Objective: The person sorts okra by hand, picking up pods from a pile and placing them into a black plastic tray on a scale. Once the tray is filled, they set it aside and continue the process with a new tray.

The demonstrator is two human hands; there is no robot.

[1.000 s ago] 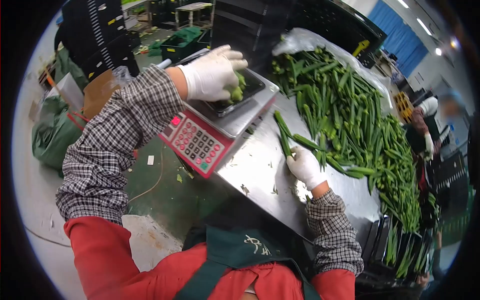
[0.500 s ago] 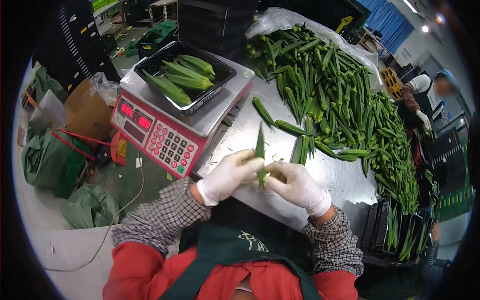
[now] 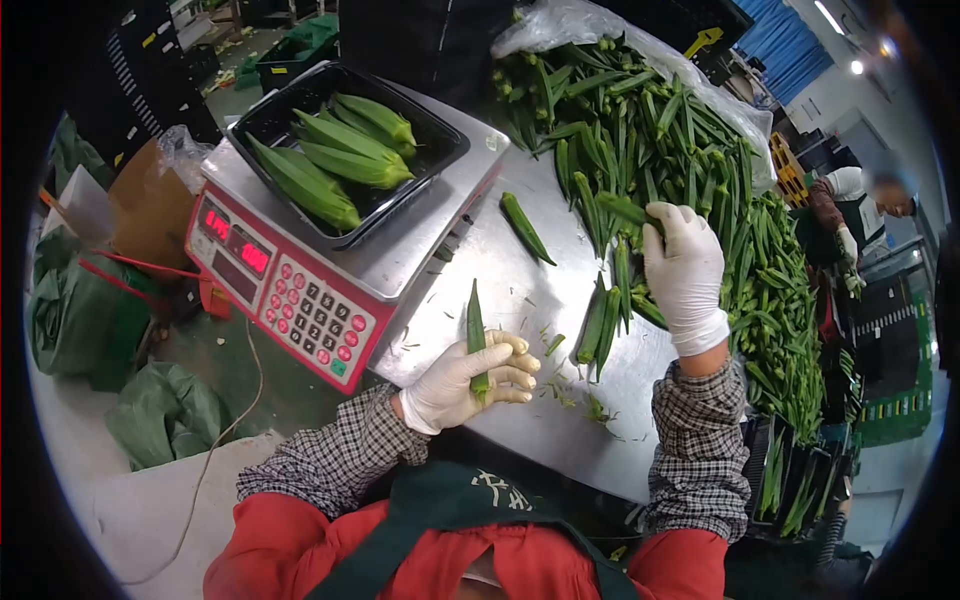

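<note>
My left hand, in a white glove, holds an upright okra pod between thumb and palm, its other fingers loosely spread. At the near edge of the okra pile, my gloved right hand pinches another okra pod at its right end. A single loose pod lies on the metal table, between the scale and the pile. Several more pods rest nearer the right hand. On the red scale sits a black tray with several okra pods inside.
Small green trimmings are scattered on the table. Clear plastic sheeting edges the pile's far side. More black trays with okra stand at the right. A co-worker is beyond the pile. Green sacks lie at the left.
My right hand has moved from beside my left hand up and right to the pile, where it now grips a pod. My left hand has shifted slightly down, its fingers loosened around its pod.
</note>
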